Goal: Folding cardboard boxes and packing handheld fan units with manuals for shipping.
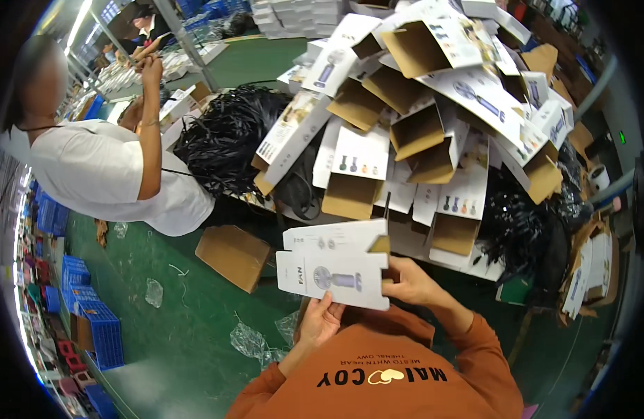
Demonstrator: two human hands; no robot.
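Note:
A white cardboard box (311, 260), printed with a small purple fan, is held in front of my chest with its long side lying left to right. My left hand (320, 321) grips its lower edge from beneath, thumb on the printed face. At the box's right end, the fingers of my right hand (411, 281) are bent against the notched edge and brown inner flap. Part of those fingers is hidden behind the cardboard. Just beyond lies a heap of similar white boxes (367, 150), many with open brown ends.
Black straps (227, 136) are bundled left of the heap, and more black strands (521, 230) hang at its right. A co-worker in a white shirt (91, 160) stands at the left. Blue crates (102, 332), an open brown carton (232, 257) and clear plastic scraps (250, 339) are on the green floor.

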